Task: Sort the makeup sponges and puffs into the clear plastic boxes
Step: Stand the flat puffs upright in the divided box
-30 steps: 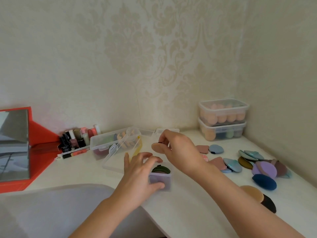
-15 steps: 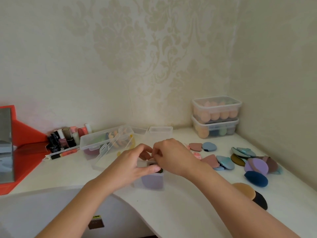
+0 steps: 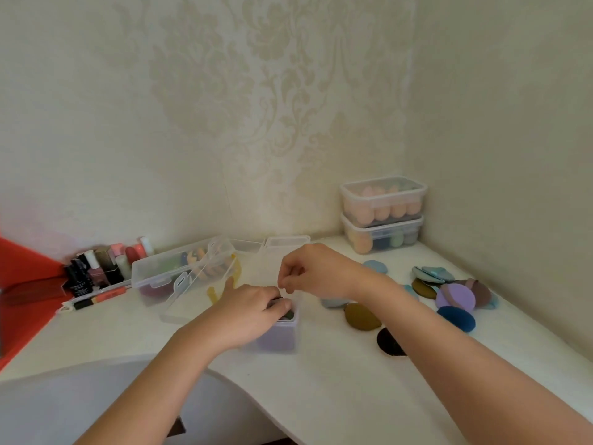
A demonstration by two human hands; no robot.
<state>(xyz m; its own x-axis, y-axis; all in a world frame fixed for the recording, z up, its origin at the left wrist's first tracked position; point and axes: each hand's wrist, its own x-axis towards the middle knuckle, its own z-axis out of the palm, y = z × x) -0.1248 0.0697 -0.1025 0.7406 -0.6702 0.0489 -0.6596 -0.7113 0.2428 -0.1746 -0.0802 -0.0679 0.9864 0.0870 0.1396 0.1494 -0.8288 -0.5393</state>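
A small clear box (image 3: 278, 337) stands on the white table (image 3: 321, 380) with dark puffs stacked inside it. My left hand (image 3: 250, 308) grips the box at its top, thumb lying over the uppermost puff. Just above and to the right of the box, my right hand (image 3: 313, 271) hovers with its fingers curled, and I see nothing between them. Loose puffs lie to the right: an olive one (image 3: 361, 316), a black one (image 3: 388, 343), a navy one (image 3: 455, 317), a purple one (image 3: 455, 298) and several teal ones (image 3: 430, 274).
Two lidded clear boxes (image 3: 383, 200) of sponges are stacked in the back right corner. A larger open clear box (image 3: 160, 277) with a tilted lid (image 3: 199, 293) sits left of my hands. Nail polish bottles (image 3: 96, 268) and a red stand (image 3: 19, 284) are at far left.
My right hand brought a tan puff down to the small box and has lifted off without it. My left hand moved from the box's side to its top.
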